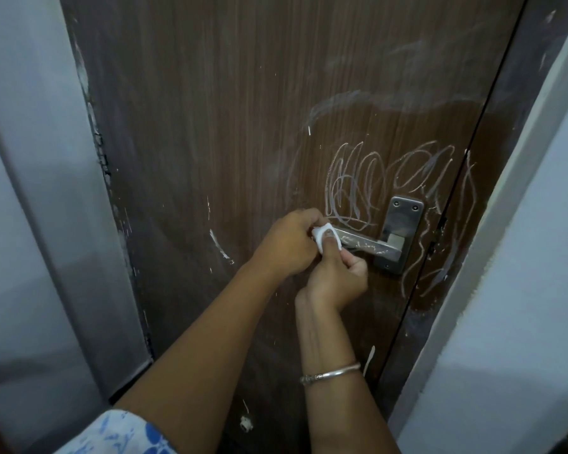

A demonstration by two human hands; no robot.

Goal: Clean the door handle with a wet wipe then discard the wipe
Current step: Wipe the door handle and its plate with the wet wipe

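On the right side of a brown wood-grain door, the metal door handle juts leftward from its screwed back plate. A white wet wipe is wrapped over the free end of the lever. Both hands meet at that end. The left hand reaches in from the lower left, its fingers curled over the lever tip and clasping the wipe there. The right hand comes up from below with its fingers curled under the lever, and its thumb presses the wipe against the metal, so it too grips the wipe. A silver bangle circles the right wrist, and a blue-and-white patterned sleeve shows at the bottom edge. Pale chalk scribbles loop over the door above and around the handle. Grey walls flank the door on both sides.
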